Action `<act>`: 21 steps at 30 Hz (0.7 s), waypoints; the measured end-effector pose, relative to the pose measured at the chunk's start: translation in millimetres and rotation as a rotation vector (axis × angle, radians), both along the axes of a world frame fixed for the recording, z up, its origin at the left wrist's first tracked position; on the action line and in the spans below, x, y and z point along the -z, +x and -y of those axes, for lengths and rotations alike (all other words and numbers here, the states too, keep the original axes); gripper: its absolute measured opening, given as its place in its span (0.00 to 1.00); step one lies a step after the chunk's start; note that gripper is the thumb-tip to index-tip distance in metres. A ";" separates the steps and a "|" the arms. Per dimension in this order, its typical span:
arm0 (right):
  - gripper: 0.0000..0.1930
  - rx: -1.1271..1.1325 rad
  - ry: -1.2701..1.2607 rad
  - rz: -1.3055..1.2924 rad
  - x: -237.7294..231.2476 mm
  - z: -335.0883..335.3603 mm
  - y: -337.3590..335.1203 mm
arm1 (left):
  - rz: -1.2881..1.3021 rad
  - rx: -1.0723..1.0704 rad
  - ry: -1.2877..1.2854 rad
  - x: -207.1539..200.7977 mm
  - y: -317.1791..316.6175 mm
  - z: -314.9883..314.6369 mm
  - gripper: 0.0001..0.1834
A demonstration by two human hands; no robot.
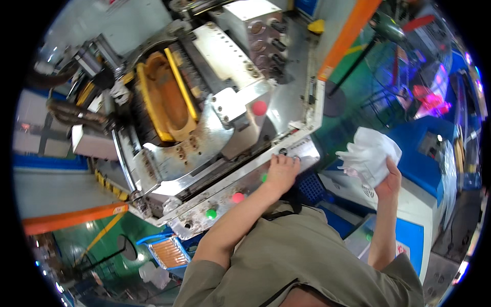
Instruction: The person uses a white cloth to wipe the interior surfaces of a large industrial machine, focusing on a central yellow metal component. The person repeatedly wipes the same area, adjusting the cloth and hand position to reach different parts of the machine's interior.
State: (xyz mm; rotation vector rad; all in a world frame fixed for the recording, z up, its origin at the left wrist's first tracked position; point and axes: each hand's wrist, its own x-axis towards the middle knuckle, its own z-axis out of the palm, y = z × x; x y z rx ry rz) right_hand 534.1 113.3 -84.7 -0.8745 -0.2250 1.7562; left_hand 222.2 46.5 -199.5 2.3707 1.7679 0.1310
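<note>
My left hand (284,173) reaches onto the metal control panel (199,223) along the machine's near edge. Its fingers are bent and pressed together at a small black knob (283,151) near the panel's right end. Off to the right, my right hand (390,180) grips a white, crumpled, cloth-like piece (372,155) by its lower right edge. That piece is raised clear of the machine, and ruffled, finger-like folds stick out on its left. Along the panel sit a red button (238,197) and a green button (210,214).
Beyond the panel lies the machine bed with a yellow-orange mould (171,97). Orange posts (348,38) flank the machine. A blue-and-white cabinet (417,197) stands at right, near a pedestal fan (388,30). Below left is a blue-framed rack (169,252).
</note>
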 end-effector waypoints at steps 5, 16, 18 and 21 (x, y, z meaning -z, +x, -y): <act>0.22 -0.094 0.011 -0.022 -8.2 -15.6 1.1 | -0.070 -0.043 0.047 8.1 9.5 -2.2 0.23; 0.22 -0.143 0.088 0.043 -24.5 -47.3 -8.3 | -0.079 -0.035 -0.008 3.2 4.6 6.6 0.27; 0.23 -0.177 0.099 0.011 -24.3 -52.0 -12.2 | 0.032 -0.050 -0.026 -8.2 -2.1 10.7 0.29; 0.22 -0.210 0.113 0.018 -28.7 -57.3 -27.2 | 0.178 -0.076 -0.006 -20.9 -10.3 14.0 0.34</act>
